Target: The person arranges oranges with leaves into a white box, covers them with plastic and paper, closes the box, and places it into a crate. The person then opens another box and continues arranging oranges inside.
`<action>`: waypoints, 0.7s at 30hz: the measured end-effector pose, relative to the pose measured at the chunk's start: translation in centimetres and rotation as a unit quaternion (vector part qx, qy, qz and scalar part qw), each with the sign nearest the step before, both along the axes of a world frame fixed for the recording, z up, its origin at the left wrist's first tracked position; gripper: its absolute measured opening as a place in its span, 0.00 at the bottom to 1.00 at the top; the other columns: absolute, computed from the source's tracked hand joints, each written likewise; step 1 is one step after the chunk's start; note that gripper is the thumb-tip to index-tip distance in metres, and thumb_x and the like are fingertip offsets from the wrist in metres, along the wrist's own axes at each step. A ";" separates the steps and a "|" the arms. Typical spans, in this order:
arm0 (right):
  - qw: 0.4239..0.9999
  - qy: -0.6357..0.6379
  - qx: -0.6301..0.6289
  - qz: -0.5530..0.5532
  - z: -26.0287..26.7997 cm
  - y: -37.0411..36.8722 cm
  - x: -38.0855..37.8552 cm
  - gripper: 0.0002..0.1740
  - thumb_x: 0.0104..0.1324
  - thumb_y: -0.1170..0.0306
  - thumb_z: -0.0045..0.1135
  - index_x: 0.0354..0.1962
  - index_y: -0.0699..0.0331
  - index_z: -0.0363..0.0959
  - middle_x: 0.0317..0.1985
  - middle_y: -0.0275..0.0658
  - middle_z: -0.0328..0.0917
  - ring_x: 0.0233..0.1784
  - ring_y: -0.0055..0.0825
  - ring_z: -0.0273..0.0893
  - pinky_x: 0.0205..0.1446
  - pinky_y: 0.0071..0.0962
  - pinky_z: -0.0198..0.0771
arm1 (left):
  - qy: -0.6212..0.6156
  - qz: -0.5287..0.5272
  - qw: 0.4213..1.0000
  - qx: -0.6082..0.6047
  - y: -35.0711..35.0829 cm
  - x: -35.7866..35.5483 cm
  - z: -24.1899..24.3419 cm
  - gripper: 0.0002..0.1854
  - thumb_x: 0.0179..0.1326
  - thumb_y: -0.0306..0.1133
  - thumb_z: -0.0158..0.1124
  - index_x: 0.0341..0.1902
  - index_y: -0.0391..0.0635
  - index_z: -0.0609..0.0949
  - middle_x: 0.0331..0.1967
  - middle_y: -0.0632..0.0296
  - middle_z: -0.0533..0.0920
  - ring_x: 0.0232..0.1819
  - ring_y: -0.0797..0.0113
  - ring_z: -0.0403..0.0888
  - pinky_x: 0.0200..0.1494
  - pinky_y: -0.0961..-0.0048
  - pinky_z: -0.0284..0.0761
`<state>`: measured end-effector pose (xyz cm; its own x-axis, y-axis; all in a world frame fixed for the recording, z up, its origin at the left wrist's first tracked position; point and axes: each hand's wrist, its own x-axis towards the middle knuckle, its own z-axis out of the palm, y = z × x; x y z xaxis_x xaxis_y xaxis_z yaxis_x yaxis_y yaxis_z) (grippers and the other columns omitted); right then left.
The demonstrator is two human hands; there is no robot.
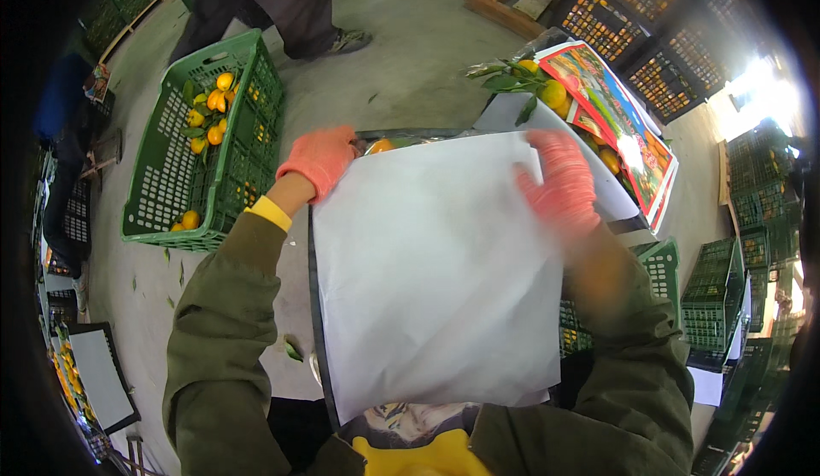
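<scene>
A large white sheet of paper (435, 265) covers a dark-edged crate in front of me. Orange citrus fruit (382, 146) and some clear plastic film show past its far edge. My left hand (320, 159), in a coral knit glove, is at the crate's far left corner; its fingertips are hidden, so its hold is unclear. My right hand (558, 178), gloved alike and blurred, lies over the sheet's far right corner with thumb and fingers apart. Close beyond it, printed colour sheets (618, 130) lie on another crate of leafy citrus (552, 94).
A green plastic crate (221, 194) holding some citrus stands at the left. A person's dark-clad leg (301, 8) is beyond it. Green crates (711, 290) stand at the right. A wooden pallet (509, 2) and stacked dark crates (602, 21) full of fruit are at the back right.
</scene>
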<state>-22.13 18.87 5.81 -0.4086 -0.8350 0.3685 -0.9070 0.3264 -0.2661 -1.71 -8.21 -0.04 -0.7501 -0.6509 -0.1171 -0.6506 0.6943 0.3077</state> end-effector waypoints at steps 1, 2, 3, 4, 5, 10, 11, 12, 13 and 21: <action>0.990 0.094 -0.007 0.109 0.8 0.0 0.9 0.37 0.52 0.54 0.69 0.58 0.55 0.68 0.61 0.43 0.68 0.63 0.42 0.67 0.64 0.45 0.63 | -0.007 0.005 1.000 -0.023 0.4 0.0 0.0 0.15 0.61 0.41 0.53 0.44 0.46 0.81 0.40 0.51 0.84 0.45 0.48 0.81 0.47 0.57 0.73; 0.976 0.102 0.057 0.184 1.2 -0.1 1.9 0.43 0.50 0.47 0.68 0.62 0.53 0.65 0.65 0.43 0.64 0.68 0.43 0.61 0.68 0.50 0.56 | -0.013 0.007 0.999 -0.046 0.8 0.1 -0.1 0.14 0.61 0.41 0.53 0.44 0.47 0.80 0.41 0.52 0.84 0.45 0.48 0.81 0.47 0.56 0.73; 0.951 0.132 0.074 0.269 1.4 0.0 2.7 0.50 0.48 0.40 0.67 0.65 0.51 0.62 0.68 0.44 0.60 0.73 0.44 0.55 0.71 0.55 0.49 | 0.005 0.002 0.997 -0.076 1.2 0.1 0.0 0.14 0.62 0.41 0.52 0.44 0.48 0.79 0.41 0.52 0.84 0.46 0.47 0.80 0.47 0.55 0.72; 0.932 0.118 0.217 0.266 1.3 0.1 3.0 0.56 0.45 0.36 0.66 0.68 0.52 0.57 0.71 0.44 0.55 0.75 0.44 0.48 0.73 0.57 0.44 | -0.029 -0.015 0.994 -0.100 1.5 0.0 0.0 0.13 0.63 0.42 0.50 0.44 0.49 0.78 0.38 0.52 0.84 0.44 0.48 0.81 0.46 0.55 0.70; 0.906 0.103 0.287 0.294 1.0 0.4 3.0 0.63 0.42 0.31 0.64 0.71 0.52 0.53 0.74 0.44 0.49 0.78 0.44 0.42 0.74 0.60 0.38 | -0.036 -0.022 0.993 -0.108 1.8 0.0 0.0 0.13 0.63 0.42 0.50 0.43 0.49 0.77 0.37 0.52 0.85 0.43 0.49 0.82 0.46 0.55 0.69; 0.905 0.063 0.320 0.274 -1.4 3.7 -0.6 0.66 0.41 0.30 0.64 0.72 0.54 0.50 0.76 0.41 0.45 0.79 0.44 0.38 0.76 0.58 0.34 | 0.048 0.030 0.995 -0.085 2.9 0.0 1.6 0.17 0.60 0.43 0.55 0.48 0.50 0.78 0.40 0.50 0.84 0.45 0.52 0.81 0.51 0.56 0.70; 0.901 0.040 0.341 0.264 -1.9 4.4 -1.1 0.66 0.42 0.30 0.64 0.72 0.54 0.50 0.76 0.40 0.45 0.80 0.44 0.38 0.76 0.58 0.33 | 0.070 0.046 0.994 -0.071 3.3 0.1 2.2 0.18 0.59 0.44 0.57 0.50 0.50 0.78 0.43 0.50 0.83 0.46 0.52 0.81 0.53 0.56 0.70; 0.910 0.019 0.314 0.270 -2.4 5.0 -1.4 0.64 0.44 0.31 0.62 0.72 0.55 0.50 0.76 0.39 0.46 0.79 0.42 0.39 0.77 0.58 0.30 | 0.091 0.016 0.987 -0.134 4.0 0.2 2.8 0.20 0.58 0.44 0.58 0.52 0.50 0.78 0.47 0.50 0.81 0.49 0.51 0.79 0.54 0.56 0.70; 0.916 0.027 0.298 0.269 -2.9 5.4 -1.6 0.63 0.45 0.32 0.62 0.72 0.55 0.49 0.76 0.39 0.46 0.80 0.42 0.39 0.77 0.58 0.30 | 0.098 0.006 0.978 -0.183 4.7 0.3 3.4 0.22 0.57 0.45 0.60 0.54 0.50 0.78 0.51 0.50 0.79 0.52 0.51 0.78 0.56 0.56 0.70; 0.965 -0.156 0.013 0.211 -3.7 7.2 -8.5 0.27 0.55 0.58 0.65 0.51 0.58 0.74 0.52 0.41 0.77 0.55 0.43 0.74 0.58 0.35 0.71 | 0.015 -0.261 0.947 -0.186 15.4 0.0 2.2 0.36 0.51 0.55 0.63 0.63 0.50 0.73 0.66 0.48 0.67 0.70 0.47 0.58 0.71 0.42 0.46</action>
<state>-30.63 26.06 2.08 -0.1175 -0.9588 0.2586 -0.8382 -0.0440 -0.5436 -1.67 7.15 2.16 -0.9806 -0.1818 0.0730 -0.1829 0.9831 -0.0089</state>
